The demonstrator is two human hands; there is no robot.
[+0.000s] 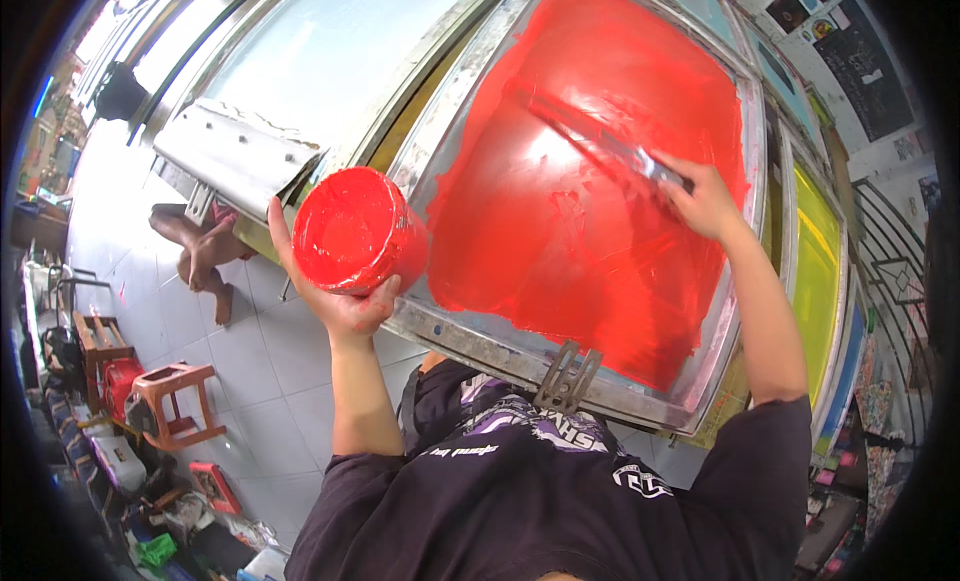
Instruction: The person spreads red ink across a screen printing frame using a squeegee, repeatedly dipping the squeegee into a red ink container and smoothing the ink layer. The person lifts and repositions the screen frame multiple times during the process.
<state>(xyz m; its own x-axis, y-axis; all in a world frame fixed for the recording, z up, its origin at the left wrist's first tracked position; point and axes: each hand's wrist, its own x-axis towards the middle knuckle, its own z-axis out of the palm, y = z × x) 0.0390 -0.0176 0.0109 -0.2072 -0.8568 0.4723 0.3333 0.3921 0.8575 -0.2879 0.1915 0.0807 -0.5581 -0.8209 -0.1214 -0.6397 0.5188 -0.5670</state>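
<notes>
A framed screen point(440, 328) takes up the middle of the view, set between neighbouring panels: a pale one point(350, 41) to the left and a bright yellow one point(815, 271) to the right. Behind these on the right, a light wall point(875, 166) carries dark sheets, with a rack of curved black bars point(900, 271) nearby. On the left, grey floor tiles point(245, 356) run past an orange-brown stool point(175, 386) and another person's bare leg and hand point(205, 251).

The frame is scuffed, greyish and straight-sided, with a slotted metal bracket point(568, 376) at its near edge. Thick red ink point(600, 51) coats most of the mesh, glossy and streaked, its borders ragged. The round tub point(410, 243) holds more of the same red, wet and smeared over the rim; its open mouth faces up toward the camera.

The left hand point(345, 306) cups the tub beside the frame's left edge, fingers spread around its wall. The right hand point(705, 201) has its fingers clamped on one end of a long, narrow scraper point(610, 141) over the red area. The scraper's long axis runs diagonally, from the right hand toward the far left of the screen.
</notes>
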